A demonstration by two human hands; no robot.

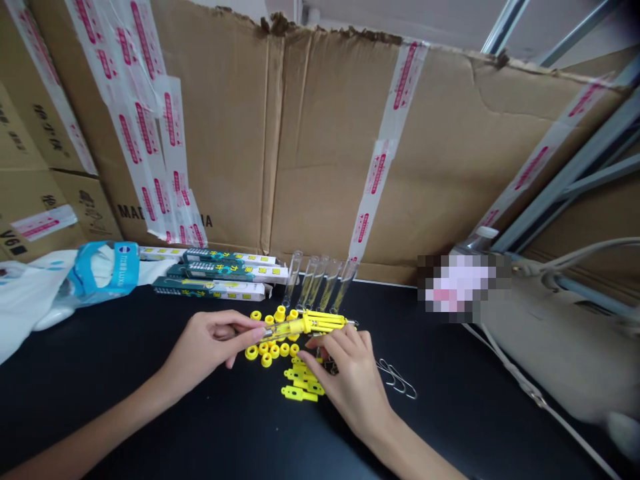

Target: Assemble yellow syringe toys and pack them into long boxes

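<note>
My left hand (217, 343) pinches a clear spring scale tube (273, 331) between thumb and fingers. A yellow collar sits at the tube's right end, and a metal piece shows inside near my fingertips. Just right of it lie yellow slotted rods (325, 321). My right hand (350, 373) hovers low over small metal parts (330, 365), fingers bent and thumb apart from the index finger; nothing shows held in it. Below the tube are several yellow rings (267, 360) and flat yellow tabs (299, 394). Wire hooks (397, 377) lie right of my right hand.
Several clear tubes (313, 283) lean or stand at the back, with printed boxes (210, 289) to their left. A blue-and-white plastic pack (107, 267) lies far left. A beige bag (545, 367) and bottle (483, 240) are right. Cardboard (320, 147) walls the black table (240, 427).
</note>
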